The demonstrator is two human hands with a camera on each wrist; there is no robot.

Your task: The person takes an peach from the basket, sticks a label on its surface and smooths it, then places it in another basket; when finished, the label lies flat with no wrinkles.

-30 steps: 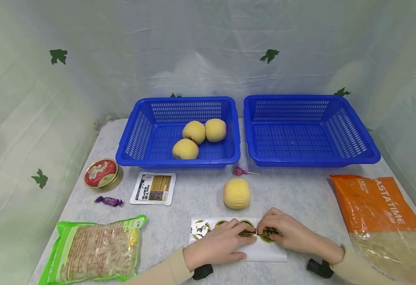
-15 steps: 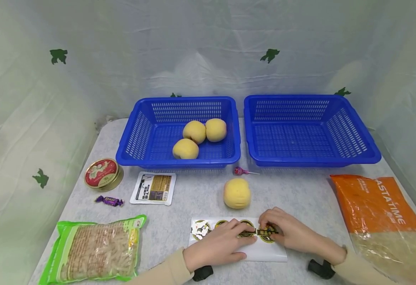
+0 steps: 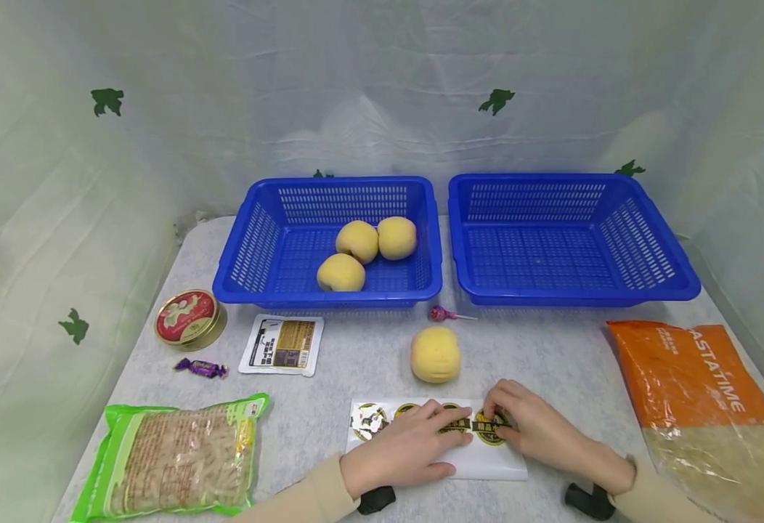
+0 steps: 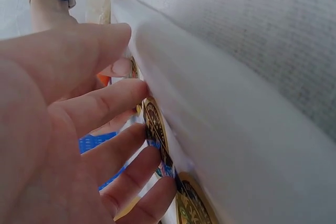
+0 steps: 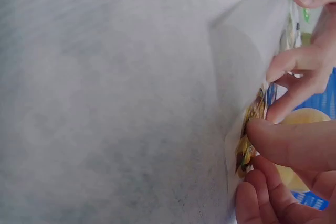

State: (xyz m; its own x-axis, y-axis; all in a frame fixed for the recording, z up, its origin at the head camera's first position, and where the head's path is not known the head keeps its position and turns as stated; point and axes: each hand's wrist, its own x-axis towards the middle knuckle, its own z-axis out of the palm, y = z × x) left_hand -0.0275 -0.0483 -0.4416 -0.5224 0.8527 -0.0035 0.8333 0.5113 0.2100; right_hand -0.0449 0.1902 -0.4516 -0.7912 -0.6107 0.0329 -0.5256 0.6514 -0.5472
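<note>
A white sheet bearing a row of round black-and-gold stickers lies at the front middle of the table. My left hand rests on the sheet with its fingers extended over the middle stickers; in the left wrist view those fingers reach its surface. My right hand is bent over the rightmost sticker, thumb and fingertips at it. In the right wrist view the thumb lies against the sticker's edge, with the other fingers curled opposite. Just behind the sheet sits a yellow peach.
Two blue baskets stand at the back; the left basket holds several peaches, the right basket none. Around lie a lollipop, white pouch, round tin, purple candy, green-edged bag and orange pasta bag.
My right fingertips have shifted slightly to the right over the last sticker, so more of its dark band shows. The left hand has stayed nearly in place on the sheet.
</note>
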